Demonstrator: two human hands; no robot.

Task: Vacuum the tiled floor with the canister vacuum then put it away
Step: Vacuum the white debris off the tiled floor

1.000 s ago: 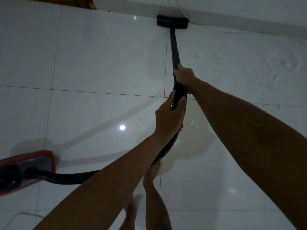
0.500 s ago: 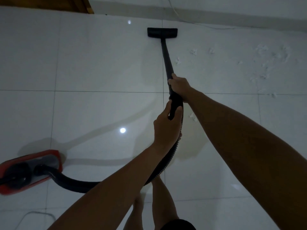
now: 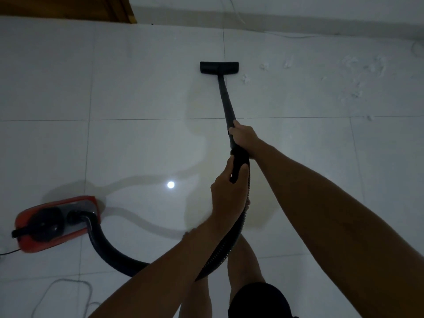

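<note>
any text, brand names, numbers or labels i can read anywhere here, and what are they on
None can be read.
Red canister vacuum: no brand, label or number shows on its top; the picture is dim and soft.
Black wand, floor head and hose: plain black, no markings visible.
Floor tiles and wall: no writing or signs.

Hose [image 3: 110,251] partly behind left forearm [image 3: 165,267]
</note>
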